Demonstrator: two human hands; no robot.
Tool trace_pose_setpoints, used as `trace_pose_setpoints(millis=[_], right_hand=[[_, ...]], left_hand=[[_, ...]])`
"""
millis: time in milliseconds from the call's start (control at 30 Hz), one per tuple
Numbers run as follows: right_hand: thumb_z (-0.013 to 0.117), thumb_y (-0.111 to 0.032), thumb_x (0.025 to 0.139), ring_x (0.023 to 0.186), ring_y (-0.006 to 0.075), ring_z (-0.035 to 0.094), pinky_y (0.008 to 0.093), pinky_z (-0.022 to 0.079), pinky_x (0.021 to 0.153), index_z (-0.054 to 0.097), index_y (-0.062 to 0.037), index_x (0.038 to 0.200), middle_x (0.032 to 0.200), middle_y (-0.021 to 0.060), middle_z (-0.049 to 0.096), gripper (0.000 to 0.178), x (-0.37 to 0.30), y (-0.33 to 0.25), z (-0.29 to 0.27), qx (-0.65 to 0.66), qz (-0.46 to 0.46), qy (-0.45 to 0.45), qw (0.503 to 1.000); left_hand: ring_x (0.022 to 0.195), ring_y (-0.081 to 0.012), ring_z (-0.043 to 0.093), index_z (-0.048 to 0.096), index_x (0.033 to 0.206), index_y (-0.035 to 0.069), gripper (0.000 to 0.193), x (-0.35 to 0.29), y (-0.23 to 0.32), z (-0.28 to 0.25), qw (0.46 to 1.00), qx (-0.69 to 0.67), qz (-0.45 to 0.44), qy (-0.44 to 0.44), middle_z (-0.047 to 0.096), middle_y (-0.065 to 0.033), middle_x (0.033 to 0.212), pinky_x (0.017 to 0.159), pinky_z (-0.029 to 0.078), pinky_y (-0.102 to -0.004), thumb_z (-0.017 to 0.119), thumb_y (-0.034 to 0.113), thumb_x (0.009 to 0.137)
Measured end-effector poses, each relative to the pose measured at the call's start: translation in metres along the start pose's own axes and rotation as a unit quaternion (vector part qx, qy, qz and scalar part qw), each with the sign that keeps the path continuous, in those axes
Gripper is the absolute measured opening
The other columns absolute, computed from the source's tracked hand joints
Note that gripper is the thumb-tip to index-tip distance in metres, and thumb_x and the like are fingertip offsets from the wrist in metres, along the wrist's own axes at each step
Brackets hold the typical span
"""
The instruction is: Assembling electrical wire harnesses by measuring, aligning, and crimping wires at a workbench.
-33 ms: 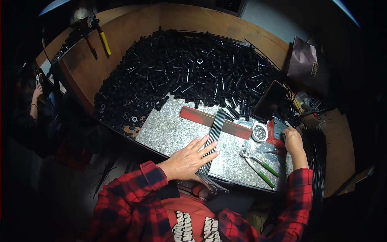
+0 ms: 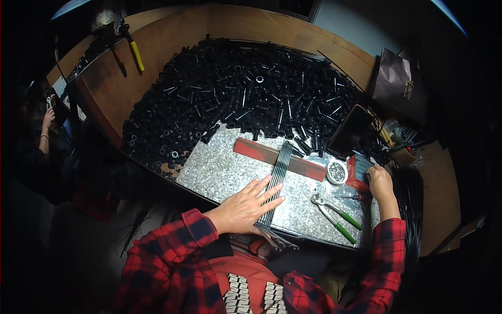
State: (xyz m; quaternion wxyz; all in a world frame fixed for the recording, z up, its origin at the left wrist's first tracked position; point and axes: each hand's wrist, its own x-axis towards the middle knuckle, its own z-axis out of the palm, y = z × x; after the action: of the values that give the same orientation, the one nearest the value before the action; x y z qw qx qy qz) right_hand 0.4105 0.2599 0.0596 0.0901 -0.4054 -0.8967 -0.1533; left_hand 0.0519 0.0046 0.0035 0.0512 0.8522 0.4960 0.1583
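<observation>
My left hand [image 2: 246,208] lies flat with its fingers apart across a row of thin dark rods [image 2: 282,158]. The rods sit side by side, their far ends resting over a worn red bar [image 2: 256,150]. At the right, my right hand [image 2: 381,182] is closed at the dark contents of a red open holder [image 2: 357,182]; what its fingertips pinch, if anything, is hidden. Left of that holder stands a small white round cup [image 2: 337,171] of tiny metal pieces. Green-handled pincers [image 2: 336,218] lie on the speckled board [image 2: 209,172] between my hands.
A large heap of black tubular parts [image 2: 235,89] fills the wood-walled bench behind the board. A dark phone-like slab [image 2: 349,131] leans at its right edge, near a paper bag [image 2: 392,78]. Yellow-handled pliers [image 2: 135,55] hang at the left wall. Another person's hand [image 2: 48,119] shows far left.
</observation>
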Motion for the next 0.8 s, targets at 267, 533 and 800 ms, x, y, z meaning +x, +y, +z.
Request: trace_pose_setpoints(millis=[267, 533, 800], right_hand=[[0.064, -0.001, 0.076, 0.082, 0.0352, 0.058, 0.0428, 0.048, 0.072, 0.054, -0.0019, 0.082, 0.082, 0.0154, 0.057, 0.011, -0.003, -0.005, -0.010, 0.004, -0.021, 0.057, 0.998], [0.059, 0.001, 0.079, 0.077, 0.0389, 0.058, 0.0443, 0.046, 0.065, 0.054, -0.0018, 0.089, 0.081, 0.0178, 0.055, 0.012, 0.023, -0.056, -0.026, 0.098, -0.030, 0.118, 0.988], [0.054, 0.004, 0.075, 0.085, 0.0274, 0.060, 0.0381, 0.051, 0.071, 0.062, -0.0078, 0.107, 0.085, 0.0097, 0.055, 0.035, 0.060, -0.149, -0.008, 0.138, -0.138, 0.093, 0.976]], left_hand=[[0.139, -0.0402, 0.023, 0.035, 0.143, 0.010, 0.092, 0.000, 0.001, -0.007, 0.999, 0.037, -0.001, -0.023, 0.028, -0.0162, 0.150, 0.112, 0.026, -0.0509, 0.074, 0.047, 0.069], [0.140, -0.0396, 0.023, 0.032, 0.144, 0.005, 0.099, -0.003, -0.001, 0.002, 0.996, 0.091, -0.009, -0.018, 0.028, -0.0153, 0.150, 0.113, 0.025, -0.0501, 0.076, 0.046, 0.066], [0.141, -0.0380, 0.021, 0.030, 0.145, 0.005, 0.107, 0.001, 0.001, 0.005, 0.997, 0.073, -0.003, 0.019, 0.024, -0.0217, 0.151, 0.114, 0.023, -0.0482, 0.082, 0.044, 0.060]])
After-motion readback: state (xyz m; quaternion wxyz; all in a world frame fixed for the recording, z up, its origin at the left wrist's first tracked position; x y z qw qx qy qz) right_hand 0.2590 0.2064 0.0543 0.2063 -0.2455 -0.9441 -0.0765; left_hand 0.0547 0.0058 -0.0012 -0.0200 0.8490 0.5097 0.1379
